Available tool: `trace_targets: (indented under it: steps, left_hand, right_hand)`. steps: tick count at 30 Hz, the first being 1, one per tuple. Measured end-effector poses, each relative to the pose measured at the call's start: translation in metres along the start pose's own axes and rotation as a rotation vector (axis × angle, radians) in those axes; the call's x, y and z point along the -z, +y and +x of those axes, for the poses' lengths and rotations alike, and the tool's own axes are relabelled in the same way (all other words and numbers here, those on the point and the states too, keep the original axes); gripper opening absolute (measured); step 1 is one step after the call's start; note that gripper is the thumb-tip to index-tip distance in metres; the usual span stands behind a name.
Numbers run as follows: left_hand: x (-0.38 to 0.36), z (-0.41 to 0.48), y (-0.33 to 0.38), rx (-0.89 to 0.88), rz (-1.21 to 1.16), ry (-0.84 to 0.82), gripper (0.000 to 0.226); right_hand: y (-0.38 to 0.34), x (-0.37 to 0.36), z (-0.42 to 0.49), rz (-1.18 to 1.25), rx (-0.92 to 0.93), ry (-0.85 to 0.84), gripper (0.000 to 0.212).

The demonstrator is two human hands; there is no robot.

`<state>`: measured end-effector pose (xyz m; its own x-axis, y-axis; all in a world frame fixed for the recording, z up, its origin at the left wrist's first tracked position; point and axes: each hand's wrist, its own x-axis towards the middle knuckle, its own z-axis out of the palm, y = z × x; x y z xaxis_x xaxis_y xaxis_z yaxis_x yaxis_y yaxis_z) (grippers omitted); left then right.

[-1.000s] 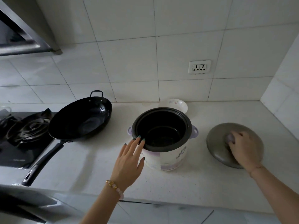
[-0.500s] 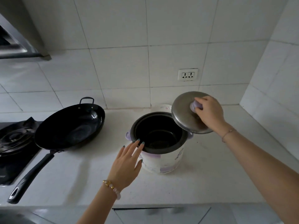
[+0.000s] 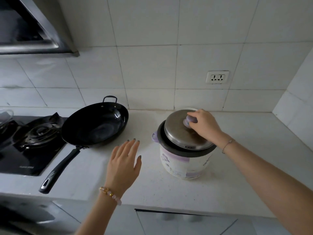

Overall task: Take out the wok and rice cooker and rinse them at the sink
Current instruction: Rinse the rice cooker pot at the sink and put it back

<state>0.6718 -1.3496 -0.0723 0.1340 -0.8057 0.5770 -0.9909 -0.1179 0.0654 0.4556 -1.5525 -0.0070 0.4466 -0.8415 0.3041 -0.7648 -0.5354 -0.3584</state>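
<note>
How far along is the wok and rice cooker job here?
Done: wok and rice cooker stand out on the counter. In hand: right hand grips the lid knob, lid askew on the cooker; left hand hovers open. Left: moving and rinsing both; neither has left the counter.

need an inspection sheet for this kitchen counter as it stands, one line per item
surface: white countertop, faint specks.
job's things: black wok beside the gas hob, handle toward the front edge; rice cooker with steel lid askew on it.
clutter: white rim behind the cooker, unclear what.
grips: left hand open above the countertop; right hand holds the lid knob.
cables: nothing seen.
surroundings: range hood, wall socket, tiled wall.
</note>
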Motion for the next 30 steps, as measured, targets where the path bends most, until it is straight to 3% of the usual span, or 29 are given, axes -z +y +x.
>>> trace_targets:
  steps: [7, 30]
  left_hand:
    - [-0.002, -0.014, -0.006, 0.053, -0.005, -0.039, 0.040]
    - [-0.007, -0.009, 0.013, 0.089, 0.026, -0.121, 0.045]
  right_hand:
    - [-0.014, -0.011, 0.006, 0.034, 0.004, -0.115, 0.040]
    - [0.002, -0.012, 0.007, 0.027, 0.018, -0.165, 0.034]
